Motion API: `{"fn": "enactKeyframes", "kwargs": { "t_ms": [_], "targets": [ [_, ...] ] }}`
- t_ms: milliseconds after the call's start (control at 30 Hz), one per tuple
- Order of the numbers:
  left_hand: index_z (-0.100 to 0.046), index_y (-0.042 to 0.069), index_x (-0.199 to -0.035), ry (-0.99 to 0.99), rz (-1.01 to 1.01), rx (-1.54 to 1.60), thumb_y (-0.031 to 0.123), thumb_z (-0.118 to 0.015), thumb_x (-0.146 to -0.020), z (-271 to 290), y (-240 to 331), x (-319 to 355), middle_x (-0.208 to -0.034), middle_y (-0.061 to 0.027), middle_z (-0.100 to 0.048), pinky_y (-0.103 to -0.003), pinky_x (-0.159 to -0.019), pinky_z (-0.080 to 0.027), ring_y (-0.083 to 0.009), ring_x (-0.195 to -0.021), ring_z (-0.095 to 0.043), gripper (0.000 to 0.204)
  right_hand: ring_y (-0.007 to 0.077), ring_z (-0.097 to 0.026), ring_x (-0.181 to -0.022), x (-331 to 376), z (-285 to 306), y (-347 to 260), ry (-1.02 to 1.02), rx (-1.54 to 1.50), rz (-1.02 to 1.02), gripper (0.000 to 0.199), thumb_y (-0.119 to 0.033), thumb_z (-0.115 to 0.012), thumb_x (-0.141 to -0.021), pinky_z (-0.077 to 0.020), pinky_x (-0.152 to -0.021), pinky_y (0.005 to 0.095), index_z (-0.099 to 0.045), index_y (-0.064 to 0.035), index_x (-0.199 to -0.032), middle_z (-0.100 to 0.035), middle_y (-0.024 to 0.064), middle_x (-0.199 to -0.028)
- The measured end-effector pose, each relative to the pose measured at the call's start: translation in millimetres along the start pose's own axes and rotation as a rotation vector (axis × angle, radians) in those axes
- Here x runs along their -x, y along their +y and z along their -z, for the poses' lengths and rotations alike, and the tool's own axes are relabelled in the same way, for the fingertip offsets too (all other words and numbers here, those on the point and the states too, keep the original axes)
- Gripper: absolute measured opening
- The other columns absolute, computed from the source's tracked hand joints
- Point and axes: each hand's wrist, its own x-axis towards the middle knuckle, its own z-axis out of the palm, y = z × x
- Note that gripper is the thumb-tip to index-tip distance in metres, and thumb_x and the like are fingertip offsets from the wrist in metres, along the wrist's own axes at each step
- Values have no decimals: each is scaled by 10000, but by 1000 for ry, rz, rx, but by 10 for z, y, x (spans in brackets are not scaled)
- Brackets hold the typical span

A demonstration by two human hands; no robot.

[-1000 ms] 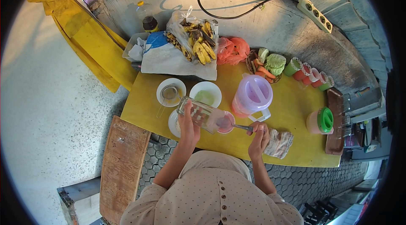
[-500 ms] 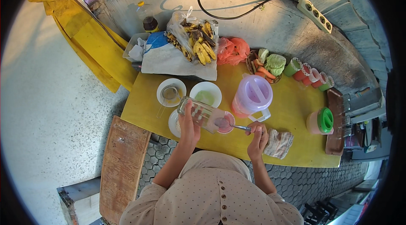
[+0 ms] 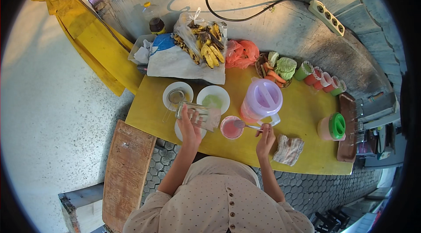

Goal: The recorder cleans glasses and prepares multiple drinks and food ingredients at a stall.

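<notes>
My left hand (image 3: 189, 128) is closed around a clear drinking glass (image 3: 206, 117), tilted nearly on its side above the bowls, with a pale residue inside. My right hand (image 3: 265, 140) grips a metal spoon (image 3: 251, 127) by its handle. The spoon's bowl is over a small cup (image 3: 230, 133) of pink liquid; whether it touches the liquid I cannot tell. Just beyond the cup stands a pitcher (image 3: 262, 97) with a lilac lid and pink contents. A white bowl (image 3: 227, 97) with something pale green lies past the glass.
A strainer (image 3: 176, 96) rests in another white bowl (image 3: 165, 90); a third bowl (image 3: 179, 133) is partly hidden. Bananas (image 3: 209, 53), a vegetable basket (image 3: 276, 81) and several filled cups (image 3: 313, 76) line the back. A folded cloth (image 3: 288, 149) and green-lidded jug (image 3: 331, 127) are at right.
My left hand has carried the glass left, away from the pink cup, which now shows fully. The spoon has shifted slightly right and stays over the cup.
</notes>
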Motion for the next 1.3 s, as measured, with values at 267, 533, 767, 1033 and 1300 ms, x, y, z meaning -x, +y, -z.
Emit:
{"fn": "enactKeyframes", "kwargs": {
  "t_ms": [267,533,767,1033,1300],
  "targets": [
    [-460,89,-1040,-169,-68,67,257,-603,-802,-19,24,5,-919,-8,-502,-256,-680,-432,-117,-873,-510,325,91,-453,-467,184,-57,778,-196,494,53,299,-192,-375,-914,-351,-433,240,-498,3,-724,-481,48,-532],
    [-474,66,-1028,-201,-111,55,231,-619,-782,-79,-7,37,-938,-42,-522,-271,-729,-438,-142,-855,-524,330,94,-430,-490,101,43,291,113,-95,-175,280,-245,-382,-918,-340,-468,233,-469,-51,-736,-453,14,-565],
    [-456,92,-1054,-126,23,-52,314,-625,-765,-68,-78,27,-1005,-54,-518,-312,-793,-427,-158,-907,-508,402,76,-396,-551,165,-96,-454,116,-479,-153,269,-259,-365,-927,-316,-511,216,-448,-63,-762,-427,-2,-648],
    [-478,102,-1016,-155,75,-22,326,-633,-752,-106,-54,83,-946,-28,-513,-334,-770,-447,-158,-892,-513,379,85,-405,-576,141,-76,-458,-145,-303,-45,268,-221,-333,-935,-329,-552,217,-442,-55,-755,-445,22,-670],
    [-487,101,-998,-173,84,-18,320,-629,-758,-108,-43,109,-924,-28,-524,-328,-746,-458,-161,-864,-528,355,97,-429,-600,116,-100,-578,-250,-243,-26,271,-212,-329,-933,-350,-560,228,-434,-52,-742,-446,31,-670]
  ]
}}
